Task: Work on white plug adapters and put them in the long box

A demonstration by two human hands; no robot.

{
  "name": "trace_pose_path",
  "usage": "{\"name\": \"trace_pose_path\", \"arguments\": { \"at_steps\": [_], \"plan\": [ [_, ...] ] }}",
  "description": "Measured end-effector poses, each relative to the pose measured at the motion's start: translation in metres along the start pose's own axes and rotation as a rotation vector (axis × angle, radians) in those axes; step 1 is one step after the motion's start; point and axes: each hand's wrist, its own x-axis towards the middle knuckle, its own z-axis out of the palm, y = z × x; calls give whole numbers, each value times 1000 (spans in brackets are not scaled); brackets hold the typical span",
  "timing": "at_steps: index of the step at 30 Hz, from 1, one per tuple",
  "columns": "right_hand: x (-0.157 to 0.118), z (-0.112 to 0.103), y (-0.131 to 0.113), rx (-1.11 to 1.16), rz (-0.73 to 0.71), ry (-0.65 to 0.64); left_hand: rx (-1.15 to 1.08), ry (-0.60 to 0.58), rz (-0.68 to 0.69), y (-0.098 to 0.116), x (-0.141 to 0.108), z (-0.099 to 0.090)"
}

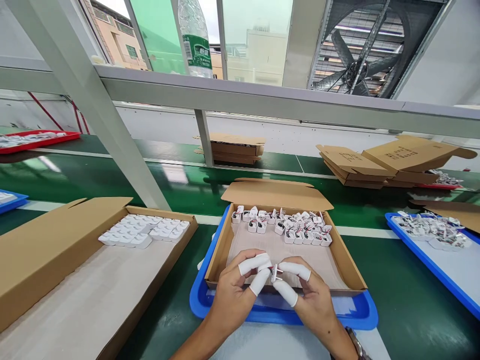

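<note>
White finger covers are on the thumbs and index fingers of both hands. My left hand (240, 285) pinches something small, mostly hidden between its fingertips. Between the thumb and index finger of my right hand (309, 292) is a small white part with metal prongs (276, 273); the fingertips of the two hands nearly meet there. Both hands are over the front edge of an open cardboard box (347, 260), which sits in a blue tray (367, 312). At the back of that box stand rows of small white housings (300, 235) with wires.
To the left lies an open box (180, 245) with white covers (138, 230). A blue tray of parts (420, 247) is at the right. Folded cartons (405, 155) lie behind. A slanted metal post (112, 120) rises at the left, below a rail (262, 97) with a bottle (197, 45).
</note>
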Motion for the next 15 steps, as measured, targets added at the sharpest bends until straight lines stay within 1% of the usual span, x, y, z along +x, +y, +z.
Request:
{"name": "trace_pose_path", "arguments": {
  "at_steps": [2,4,6,8,10,12,15],
  "plan": [
    [1,0,-2,-20,-32,-24,14,-3,21,1,1,0],
    [2,-1,-3,-44,-110,-41,29,-9,37,2,1,0],
    [1,-3,-2,-108,-240,-76,18,-15,33,2,2,-1],
    [0,-6,1,-226,-382,-132,-4,-23,14,2,2,-1],
    [-2,-8,3,-343,-482,-191,-10,-20,-6,2,1,-1],
    [-3,-10,4,-403,-515,-230,-5,-3,-23,1,0,-1],
    [-3,-9,3,-358,-498,-222,-56,19,-113,-3,-3,-1]
  ]
}}
